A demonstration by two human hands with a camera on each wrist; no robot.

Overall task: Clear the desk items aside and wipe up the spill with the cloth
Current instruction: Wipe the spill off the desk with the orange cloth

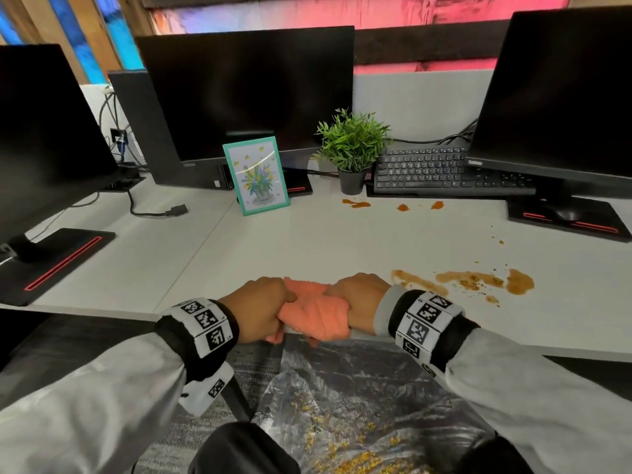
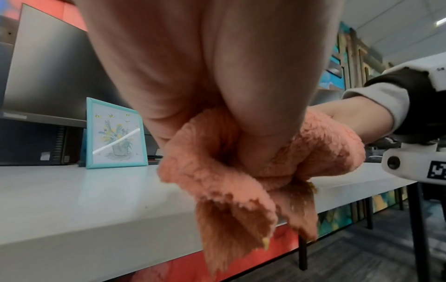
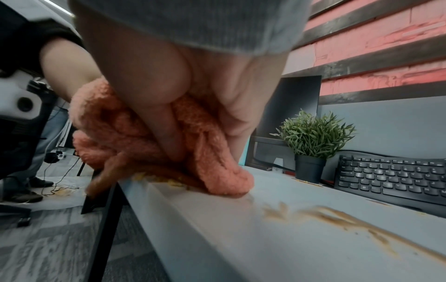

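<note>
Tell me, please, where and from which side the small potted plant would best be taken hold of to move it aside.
Take the potted plant by its dark pot, coming in low from the front. The leaves spread wider than the pot, so a grip from above would likely crush them, and the keyboard crowds its right side. The pot stands upright and bare in front.

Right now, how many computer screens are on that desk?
3. One monitor stands at the left edge, one monitor in the middle behind the picture frame, and one monitor at the right above the keyboard. More may sit out of view.

keyboard [image 1: 444, 172] partly behind monitor [image 1: 561, 94]
</note>
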